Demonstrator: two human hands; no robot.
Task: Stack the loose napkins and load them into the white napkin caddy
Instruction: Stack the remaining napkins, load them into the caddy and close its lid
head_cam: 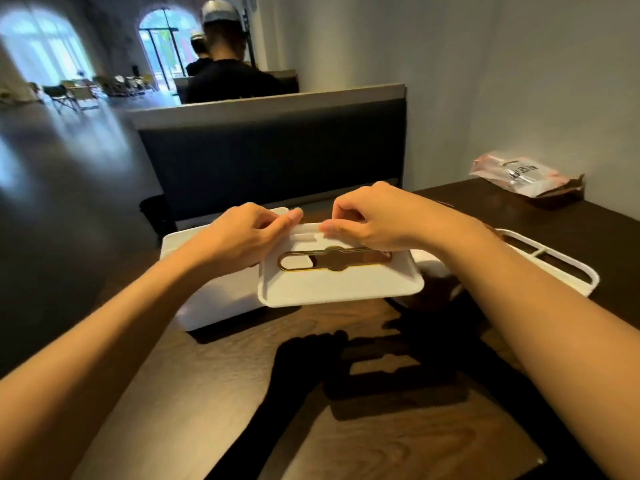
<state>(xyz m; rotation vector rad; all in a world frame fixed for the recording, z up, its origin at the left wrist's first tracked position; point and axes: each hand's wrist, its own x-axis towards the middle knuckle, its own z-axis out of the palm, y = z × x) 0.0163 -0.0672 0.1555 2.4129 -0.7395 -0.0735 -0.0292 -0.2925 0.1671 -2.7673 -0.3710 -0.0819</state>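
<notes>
Lid: white rectangular plastic lid with a gold-rimmed oblong slot (341,278), held off the caddy, tilted, near edge toward the camera, hanging over the table.
Left hand: left hand (242,237) has thumb and curled fingers pinching the lid's far rim at its left end.
Right hand: right hand (370,220) pinches the same far rim just right of the left one; fingers curled over the edge, thumb on the near face.
Caddy: white rectangular plastic napkin caddy body (207,299) stands on the dark wood-grain table (381,427), partly behind the left hand and the lid. Can't see inside it from this angle.
Napkins: a white flat sheet-like patch (424,256) shows just right of the lid, behind the right wrist; could be the napkin pile, can't confirm. No loose napkins plainly visible otherwise.
Other items: white plastic frame piece with open compartments (554,265) lies at the right, under the right forearm; clear and pink plastic wrapper (519,174) sits at the far right by the wall.
Progress: early, by my read. Lid is off, so the caddy is opened up for loading.
Left to do: stack the napkins, load them, refit the lid. Nothing here shows any of that done.
Risk: lid held by one edge only, could swing or slip.
</notes>
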